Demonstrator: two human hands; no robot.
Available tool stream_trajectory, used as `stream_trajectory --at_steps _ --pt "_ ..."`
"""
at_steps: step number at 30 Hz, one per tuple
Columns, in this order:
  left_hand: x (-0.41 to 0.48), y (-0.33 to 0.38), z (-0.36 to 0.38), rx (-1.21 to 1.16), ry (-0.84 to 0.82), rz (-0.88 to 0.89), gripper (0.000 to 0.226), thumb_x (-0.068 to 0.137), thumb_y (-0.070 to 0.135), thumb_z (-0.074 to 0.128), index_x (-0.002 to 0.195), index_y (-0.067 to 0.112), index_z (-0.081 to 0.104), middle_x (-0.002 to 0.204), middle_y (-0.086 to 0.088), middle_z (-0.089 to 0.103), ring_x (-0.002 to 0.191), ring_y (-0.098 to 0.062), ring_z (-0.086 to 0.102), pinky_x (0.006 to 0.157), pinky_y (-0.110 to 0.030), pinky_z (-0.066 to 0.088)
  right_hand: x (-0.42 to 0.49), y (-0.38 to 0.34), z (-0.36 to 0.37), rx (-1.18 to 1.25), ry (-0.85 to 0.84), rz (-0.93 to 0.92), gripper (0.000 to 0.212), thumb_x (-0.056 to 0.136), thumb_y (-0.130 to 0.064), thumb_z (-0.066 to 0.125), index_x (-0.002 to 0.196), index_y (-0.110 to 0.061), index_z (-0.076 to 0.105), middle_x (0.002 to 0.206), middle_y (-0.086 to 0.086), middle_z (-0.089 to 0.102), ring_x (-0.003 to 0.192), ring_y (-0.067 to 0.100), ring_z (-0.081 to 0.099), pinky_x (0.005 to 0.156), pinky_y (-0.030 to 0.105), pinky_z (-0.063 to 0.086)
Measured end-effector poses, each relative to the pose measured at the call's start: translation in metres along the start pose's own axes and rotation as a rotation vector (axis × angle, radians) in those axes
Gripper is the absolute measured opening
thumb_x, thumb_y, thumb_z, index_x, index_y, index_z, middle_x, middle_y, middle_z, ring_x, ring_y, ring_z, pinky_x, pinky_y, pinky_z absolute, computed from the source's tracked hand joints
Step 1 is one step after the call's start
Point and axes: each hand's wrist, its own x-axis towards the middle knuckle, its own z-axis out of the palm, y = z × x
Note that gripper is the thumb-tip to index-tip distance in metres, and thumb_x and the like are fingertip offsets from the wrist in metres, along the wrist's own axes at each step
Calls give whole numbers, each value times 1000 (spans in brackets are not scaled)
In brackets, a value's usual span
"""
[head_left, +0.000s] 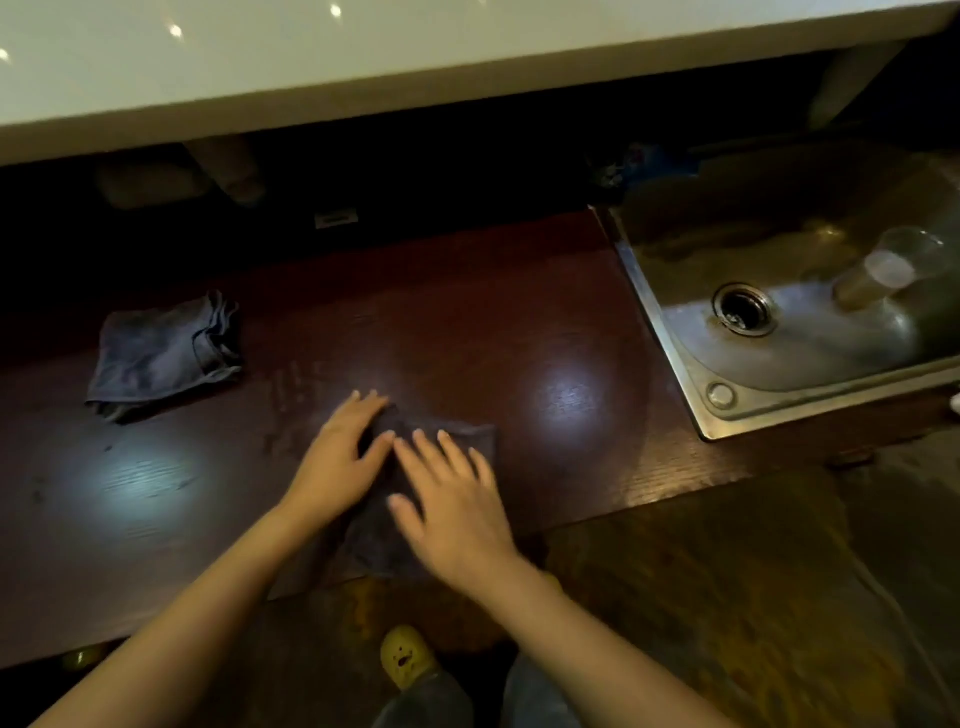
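Observation:
A dark grey cloth (382, 525) lies flat on the dark wooden counter (519, 322), near its front edge. My left hand (337, 457) presses on the cloth's left part with straight fingers. My right hand (452, 504) lies flat on its right part, fingers spread. Most of the cloth is hidden under my hands. A second grey cloth (163, 353), folded, rests on the counter farther back on the left, apart from both hands.
A steel sink (685, 364) is set into the counter at the right, with a clear plastic cup (883, 273) lying in it beside the drain (744, 309). A white shelf (363, 62) overhangs the back. A yellow shoe (405, 657) shows on the floor below.

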Motion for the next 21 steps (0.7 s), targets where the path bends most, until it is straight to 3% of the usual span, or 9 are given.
stream_trajectory --at_steps 3,5,8,12,14,17,19,21 --pt "-7 17 1 42 47 48 47 82 17 66 126 12 53 124 -11 59 117 -27 52 97 -28 35 14 26 -23 -57 80 64 61 89 -30 45 146 -21 24 156 2 26 144 19 20 112 43 19" --pt "-6 27 -3 -47 31 -85 50 79 16 68 126 16 50 119 -9 59 111 -24 54 90 -28 39 22 38 -31 -112 10 84 61 90 -26 47 146 -20 22 154 2 29 141 19 21 111 43 18" --pt "1 32 -16 -145 -157 -319 44 78 19 71 119 14 57 111 -9 61 105 -23 58 85 -27 43 30 42 -35 -154 -27 25 54 89 -24 52 140 -20 36 138 2 43 129 23 33 106 42 22" --pt "-4 33 -41 -159 -437 -250 8 79 18 69 86 17 65 87 -1 62 86 -16 58 71 -26 42 46 38 -45 -160 -170 -29 37 86 -24 57 122 -23 55 112 2 49 112 26 37 96 40 29" --pt "-7 32 -55 -172 -468 -209 11 80 15 68 79 22 59 81 3 56 82 -14 53 67 -24 38 55 34 -61 -86 -285 -44 26 83 -29 61 108 -22 62 106 2 47 106 24 39 89 36 32" --pt "-9 32 -84 -232 -410 -150 17 82 13 66 81 24 54 79 4 51 73 -9 48 66 -25 37 73 18 -97 104 -364 -71 24 79 -28 70 97 -14 65 95 4 57 91 18 50 72 26 36" --pt "-10 35 -109 -302 -269 -33 22 79 6 67 85 21 52 78 5 50 68 -1 47 62 -18 38 87 1 -124 176 -231 -118 22 77 -20 73 94 -10 66 90 9 65 84 19 57 66 25 35" --pt "-8 39 -135 -347 -114 110 31 76 0 68 95 17 52 83 7 54 73 7 54 67 -8 42 98 -18 -145 230 -51 -168 17 76 -15 71 93 -13 66 92 9 69 88 23 62 72 31 45"
